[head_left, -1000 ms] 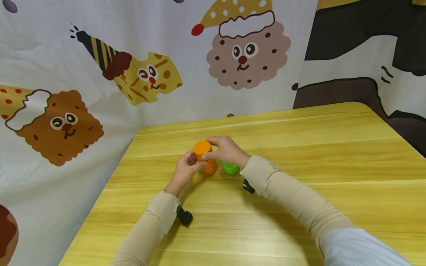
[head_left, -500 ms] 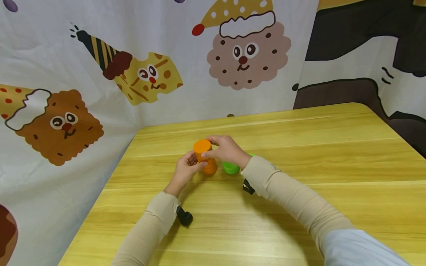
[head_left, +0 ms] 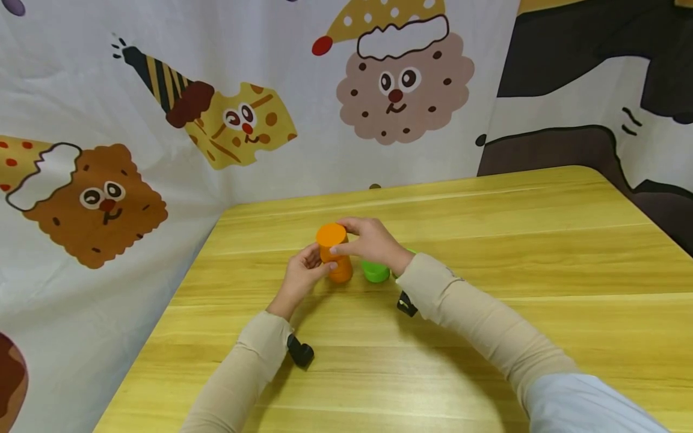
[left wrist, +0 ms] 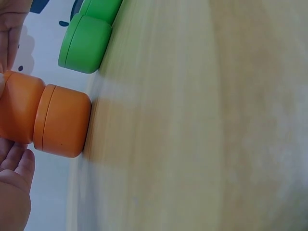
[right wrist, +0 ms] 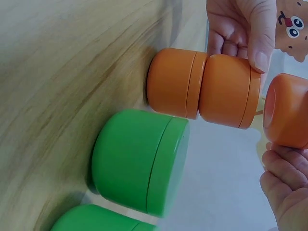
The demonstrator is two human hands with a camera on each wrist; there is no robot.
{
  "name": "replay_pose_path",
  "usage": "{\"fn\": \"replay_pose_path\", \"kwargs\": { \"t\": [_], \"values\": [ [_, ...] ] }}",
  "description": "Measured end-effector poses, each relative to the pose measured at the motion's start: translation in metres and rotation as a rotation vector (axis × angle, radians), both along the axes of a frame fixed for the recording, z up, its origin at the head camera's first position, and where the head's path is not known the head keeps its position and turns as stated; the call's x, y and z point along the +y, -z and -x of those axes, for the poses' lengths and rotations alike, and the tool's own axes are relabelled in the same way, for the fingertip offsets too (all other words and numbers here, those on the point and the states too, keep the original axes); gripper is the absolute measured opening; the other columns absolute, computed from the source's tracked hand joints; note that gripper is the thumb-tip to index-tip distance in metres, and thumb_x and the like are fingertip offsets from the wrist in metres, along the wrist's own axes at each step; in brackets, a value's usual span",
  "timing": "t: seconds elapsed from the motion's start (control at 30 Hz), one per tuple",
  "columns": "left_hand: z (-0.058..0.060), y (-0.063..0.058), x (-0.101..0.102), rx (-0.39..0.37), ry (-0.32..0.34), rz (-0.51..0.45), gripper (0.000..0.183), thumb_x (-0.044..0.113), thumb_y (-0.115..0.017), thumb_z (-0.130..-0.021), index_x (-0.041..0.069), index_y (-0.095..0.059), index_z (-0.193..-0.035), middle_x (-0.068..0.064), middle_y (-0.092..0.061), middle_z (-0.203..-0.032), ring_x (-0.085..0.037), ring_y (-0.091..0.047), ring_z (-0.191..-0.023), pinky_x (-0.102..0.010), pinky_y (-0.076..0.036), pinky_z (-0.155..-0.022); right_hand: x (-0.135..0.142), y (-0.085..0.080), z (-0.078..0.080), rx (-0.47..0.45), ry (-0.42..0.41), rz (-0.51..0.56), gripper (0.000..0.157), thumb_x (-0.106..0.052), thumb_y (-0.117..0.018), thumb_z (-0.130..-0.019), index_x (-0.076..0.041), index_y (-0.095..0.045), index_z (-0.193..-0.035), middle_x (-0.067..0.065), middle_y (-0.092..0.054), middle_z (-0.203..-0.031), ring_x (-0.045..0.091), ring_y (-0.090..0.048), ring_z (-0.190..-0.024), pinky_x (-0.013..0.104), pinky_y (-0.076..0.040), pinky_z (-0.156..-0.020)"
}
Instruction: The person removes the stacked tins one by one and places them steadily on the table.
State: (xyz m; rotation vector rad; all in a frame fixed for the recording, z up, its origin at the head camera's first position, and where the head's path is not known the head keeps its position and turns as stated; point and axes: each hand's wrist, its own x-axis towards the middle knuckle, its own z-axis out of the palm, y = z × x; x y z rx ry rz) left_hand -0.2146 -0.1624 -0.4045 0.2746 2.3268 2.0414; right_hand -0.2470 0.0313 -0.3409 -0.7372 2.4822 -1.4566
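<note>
Two orange lidded jars, the lower jar (right wrist: 171, 82) and the upper jar (right wrist: 226, 91), are stacked on the table. My left hand (head_left: 296, 279) grips the upper one, its thumb on the lid edge in the right wrist view. A third orange jar (head_left: 332, 240) is pinched by my right hand (head_left: 373, 243) above the stack. In the right wrist view this third jar (right wrist: 288, 110) looks slightly tilted, with a narrow gap between its base and the lid below. One green jar (right wrist: 134, 159) stands to the right of the stack, partly hidden by my right forearm in the head view.
Beside it a second green jar (right wrist: 98, 221) shows in part. The wooden table (head_left: 487, 222) ends at a cloth backdrop (head_left: 303, 162) with printed cartoon cookies. A black wrist mount (head_left: 300, 352) hangs under my left sleeve.
My right hand has lifted the third orange jar very slightly up and to the right. The left hand, the stacked jars and the green jars stay where they were.
</note>
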Motion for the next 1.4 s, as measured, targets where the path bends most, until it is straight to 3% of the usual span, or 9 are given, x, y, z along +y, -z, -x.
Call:
{"fn": "replay_pose_path", "kwargs": {
  "t": [0.33, 1.4],
  "values": [
    [0.001, 0.000, 0.002, -0.032, -0.036, 0.034, 0.054, 0.004, -0.067, -0.084, 0.003, -0.046, -0.134, -0.015, -0.050, -0.135, -0.024, -0.047, -0.124, -0.036, -0.039, -0.103, 0.012, 0.002, 0.002, -0.011, 0.041, 0.005, 0.062, -0.032, -0.076, -0.077, -0.011, -0.052, -0.131, 0.005, -0.054, -0.132, 0.023, -0.047, -0.125, 0.041, -0.038, -0.105],
    [-0.001, -0.003, 0.001, -0.073, -0.048, 0.066, 0.060, 0.010, -0.069, -0.084, 0.002, -0.043, -0.137, -0.009, -0.047, -0.139, -0.020, -0.044, -0.128, -0.035, -0.035, -0.107, 0.079, 0.016, 0.004, -0.030, 0.189, 0.016, 0.052, -0.028, -0.079, -0.073, -0.010, -0.060, -0.118, 0.008, -0.060, -0.122, 0.029, -0.049, -0.122, 0.046, -0.038, -0.104]
  ]
}}
